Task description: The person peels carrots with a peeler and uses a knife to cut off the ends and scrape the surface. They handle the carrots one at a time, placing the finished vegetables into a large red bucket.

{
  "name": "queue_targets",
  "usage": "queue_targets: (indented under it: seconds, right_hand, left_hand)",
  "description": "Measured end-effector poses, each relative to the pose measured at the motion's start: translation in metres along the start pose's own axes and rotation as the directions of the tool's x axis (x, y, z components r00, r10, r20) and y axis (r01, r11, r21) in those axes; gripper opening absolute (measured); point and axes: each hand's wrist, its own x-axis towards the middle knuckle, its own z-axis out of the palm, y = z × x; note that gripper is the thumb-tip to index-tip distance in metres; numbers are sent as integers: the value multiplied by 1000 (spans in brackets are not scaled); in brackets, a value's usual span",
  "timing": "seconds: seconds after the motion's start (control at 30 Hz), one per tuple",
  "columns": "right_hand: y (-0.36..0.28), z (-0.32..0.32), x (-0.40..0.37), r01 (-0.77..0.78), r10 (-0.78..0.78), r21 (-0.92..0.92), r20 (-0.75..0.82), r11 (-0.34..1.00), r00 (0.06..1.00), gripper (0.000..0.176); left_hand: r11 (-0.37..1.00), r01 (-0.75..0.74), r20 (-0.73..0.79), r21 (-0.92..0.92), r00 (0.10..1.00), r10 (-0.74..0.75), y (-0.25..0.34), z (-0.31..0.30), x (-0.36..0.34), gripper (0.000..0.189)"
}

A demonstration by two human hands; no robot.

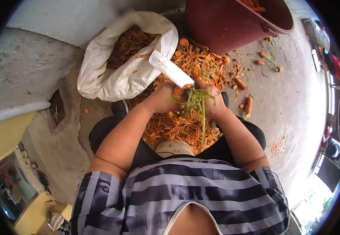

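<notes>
While the person sits bent over a heap of carrot peelings (178, 127), both hands meet above it, close together. The left hand (163, 98) has its grip closed around a carrot (178, 91), whose dark crown end points toward the right hand (212, 102). Green tops (197, 102) spread from there across the gap between the hands, one long stalk hanging down over the heap. The right hand's grip is closed at the near end of a knife (171, 69); its handle is hidden, and the broad pale blade slants up and leftward above the left hand, its far end in front of a white sack (129, 84). That sack stands open beside the heap, with more dark orange scraps inside. Beyond, a dark red tub (232, 27) leans over the peelings' far edge, carrots (254, 4) showing in its mouth. Out to the right, a loose carrot (249, 105) lies on the concrete floor (273, 117), near smaller pieces (260, 62) and scattered shreds.
</notes>
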Motion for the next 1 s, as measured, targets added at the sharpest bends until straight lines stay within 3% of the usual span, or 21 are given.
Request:
queue_targets:
  seconds: [0.1,0.17,0.23,0.3,0.33,0.43,0.47,0.57,0.6,0.7,0.73,0.8,0.83,0.9,0.97,1.0]
  right_hand:
    - [21,20,3,9,-12,-75,-38,997,999,43]
    - [40,40,6,58,-76,-202,-80,978,994,41]
    - [33,37,10,123,-132,-76,-121,989,984,33]
    - [13,16,10,188,-179,86,-104,978,978,29]
    - [-1,1,11,-51,48,304,16,951,999,29]
    - [10,-7,12,87,-131,647,21,758,991,31]
    - [11,-11,11,204,-231,502,-9,840,973,37]
    - [-1,-15,8,70,-85,466,12,882,996,44]
    - [-3,-17,10,70,-77,383,2,921,997,46]
    - [-8,0,10,-126,159,578,-8,807,987,46]
    - [-6,5,9,-159,183,481,-3,862,983,46]
    - [-2,21,10,-110,187,505,-105,856,977,47]
    - [-2,26,10,-85,191,516,-155,852,969,47]
    - [-2,20,9,-127,194,532,-72,837,978,46]
    - [0,8,13,-160,174,601,36,783,984,46]
    - [0,0,15,-105,101,760,52,641,994,48]
  left_hand:
    - [985,-95,-299,145,945,135,8,8,0,39]
    - [996,-46,-407,81,910,75,1,16,4,34]
    - [999,-5,-498,48,867,28,-4,21,6,33]
    - [997,24,-517,80,856,21,0,22,6,38]
    - [995,38,-528,96,849,18,6,20,6,40]
    - [990,-1,-186,-144,982,-27,18,-3,-1,48]
    - [972,74,1,-221,997,-76,7,-8,1,53]
    - [945,178,19,-273,984,-180,20,-9,-3,50]
    - [982,107,-117,-158,985,-127,20,-4,-3,49]
    - [997,-10,-368,-81,930,-20,26,6,-3,45]
    - [999,6,-421,-39,907,-22,25,10,-2,44]
    - [998,46,-525,42,851,-17,18,18,1,43]
    - [995,86,-552,57,833,-40,16,22,2,42]
    - [982,166,-603,86,793,-81,16,26,3,40]
    - [988,93,-551,120,835,-12,17,21,3,50]
    - [989,56,-523,133,852,22,18,18,3,55]
